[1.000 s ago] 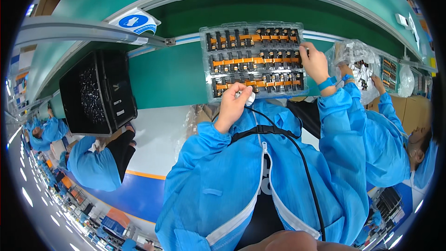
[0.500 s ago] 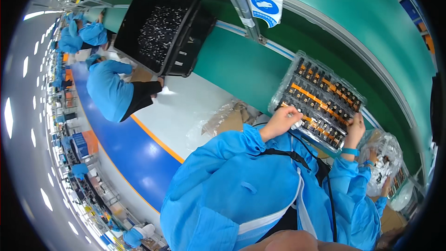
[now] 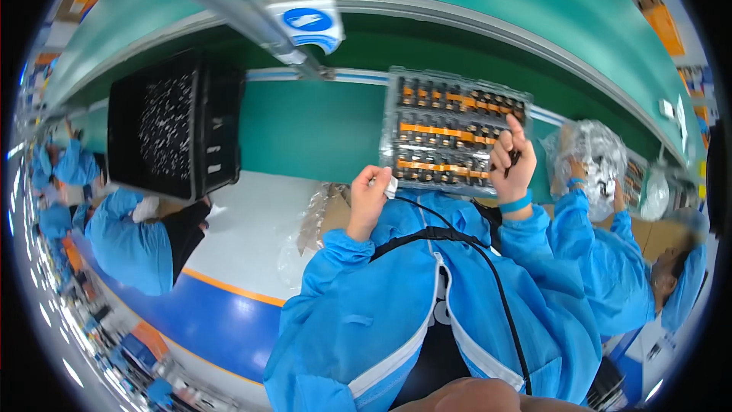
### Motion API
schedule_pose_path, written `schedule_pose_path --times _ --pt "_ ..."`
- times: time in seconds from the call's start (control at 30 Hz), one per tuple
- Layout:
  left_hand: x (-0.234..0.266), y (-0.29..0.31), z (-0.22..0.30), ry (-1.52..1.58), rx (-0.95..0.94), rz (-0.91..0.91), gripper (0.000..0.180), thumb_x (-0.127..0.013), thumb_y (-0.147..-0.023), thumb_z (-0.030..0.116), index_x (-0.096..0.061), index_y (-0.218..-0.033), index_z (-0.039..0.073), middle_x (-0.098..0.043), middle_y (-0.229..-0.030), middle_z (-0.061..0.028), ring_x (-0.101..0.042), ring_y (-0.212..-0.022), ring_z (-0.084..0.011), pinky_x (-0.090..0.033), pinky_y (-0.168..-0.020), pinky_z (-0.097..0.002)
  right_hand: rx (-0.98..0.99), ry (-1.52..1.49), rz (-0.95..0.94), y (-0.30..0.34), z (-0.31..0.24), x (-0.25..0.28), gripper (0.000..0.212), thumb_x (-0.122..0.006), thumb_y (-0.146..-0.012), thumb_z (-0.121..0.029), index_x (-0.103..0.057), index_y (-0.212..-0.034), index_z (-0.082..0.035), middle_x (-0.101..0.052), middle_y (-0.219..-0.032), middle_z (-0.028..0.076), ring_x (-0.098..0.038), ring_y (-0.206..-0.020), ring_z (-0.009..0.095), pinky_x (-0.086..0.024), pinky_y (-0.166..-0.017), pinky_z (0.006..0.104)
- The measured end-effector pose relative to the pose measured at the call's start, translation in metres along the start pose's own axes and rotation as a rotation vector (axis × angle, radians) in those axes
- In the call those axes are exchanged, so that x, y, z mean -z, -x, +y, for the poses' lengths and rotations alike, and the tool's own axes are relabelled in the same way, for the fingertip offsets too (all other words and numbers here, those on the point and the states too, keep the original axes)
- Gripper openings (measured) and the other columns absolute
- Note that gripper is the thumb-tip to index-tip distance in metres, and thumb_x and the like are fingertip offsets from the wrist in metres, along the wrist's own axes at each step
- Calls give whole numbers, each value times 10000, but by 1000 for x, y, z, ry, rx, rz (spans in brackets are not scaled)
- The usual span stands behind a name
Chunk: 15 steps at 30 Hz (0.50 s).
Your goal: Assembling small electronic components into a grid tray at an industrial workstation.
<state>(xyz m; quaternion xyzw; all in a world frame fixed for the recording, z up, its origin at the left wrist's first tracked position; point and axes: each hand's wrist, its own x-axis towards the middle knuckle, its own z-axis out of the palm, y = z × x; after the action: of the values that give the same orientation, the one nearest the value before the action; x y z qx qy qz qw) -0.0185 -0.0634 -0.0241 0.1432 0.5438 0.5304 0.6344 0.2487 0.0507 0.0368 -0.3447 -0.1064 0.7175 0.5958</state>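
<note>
A clear plastic tray (image 3: 390,118) lies in front of me on the green bench, filled with rows of small black parts crossed by orange strips. My left hand (image 3: 367,202) is at the tray's near left corner, its fingertips pinched on a small white piece (image 3: 392,186) whose kind I cannot make out. Over the tray's right side, my right hand (image 3: 515,168) has the index finger stretched out and the other fingers curled round a small black part (image 3: 514,157), mostly hidden by the fingers.
A black bin (image 3: 200,130) with many small light pieces stands on the green bench (image 3: 305,133) to the left. A metal post (image 3: 229,8) rises beyond the bench. At right, a co-worker (image 3: 602,267) handles a clear plastic bag (image 3: 598,156). Another person (image 3: 137,240) bends near the bin.
The view has turned, bringing the tray nearer the middle. My right hand has left the tray's right edge and is now above its right rows. My left hand still pinches the white piece.
</note>
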Motion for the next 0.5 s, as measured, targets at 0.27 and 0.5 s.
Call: schedule_pose_path --times 0.27,0.5 --pt "58 19 -8 54 -59 246 241 -663 -960 266 -625 -817 77 -552 -668 50 -474 -578 -31 -353 -494 -220 -698 174 -253 4 186 -161 383 -534 -1004 -215 -483 -1369 -113 -540 -928 44 -523 -791 146 -417 -600 253" --pt "112 62 -20 362 -43 524 161 -654 -959 248 -659 -873 112 -545 -672 55 -406 -523 -25 -271 -445 -213 -870 -117 -440 12 341 -371 406 -587 -982 -345 -495 -1163 6 -528 -1143 209 -588 -1015 292 -522 -892 426"
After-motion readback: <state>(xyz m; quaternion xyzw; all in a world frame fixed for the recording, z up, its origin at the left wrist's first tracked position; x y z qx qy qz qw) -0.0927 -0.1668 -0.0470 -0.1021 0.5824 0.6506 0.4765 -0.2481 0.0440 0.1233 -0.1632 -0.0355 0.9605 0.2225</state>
